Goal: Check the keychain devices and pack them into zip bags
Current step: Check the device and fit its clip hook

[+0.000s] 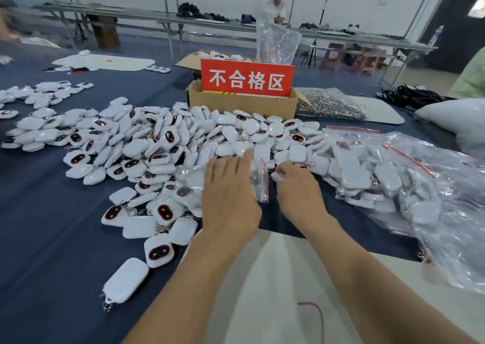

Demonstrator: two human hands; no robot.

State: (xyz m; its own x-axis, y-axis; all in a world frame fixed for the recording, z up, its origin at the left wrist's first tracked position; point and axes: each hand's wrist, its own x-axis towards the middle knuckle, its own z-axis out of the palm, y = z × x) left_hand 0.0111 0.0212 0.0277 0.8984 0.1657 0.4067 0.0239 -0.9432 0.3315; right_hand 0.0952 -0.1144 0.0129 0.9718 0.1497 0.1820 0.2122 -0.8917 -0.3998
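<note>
My left grip [231, 186] lies flat, fingers straight, on the keychain heap [157, 144], glossy white rounded pebbles with dark oval faces, spread over the blue cloth bench [39, 225]. My right grip [298, 186] curls round one keychain [277, 176], smooth and white. A crinkly clear zip bag [260, 183] with a red strip sits between both grips, against the left

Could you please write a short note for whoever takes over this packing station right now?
Left hand: fingers straight, resting on the pile of loose devices, with a small zip bag at its thumb side.
Right hand: pinches one white device beside that bag.
Done: filled bags are heaped on the right.
Left: most of the pile is still unbagged. The cardboard box with the red sign stands behind it.
</note>
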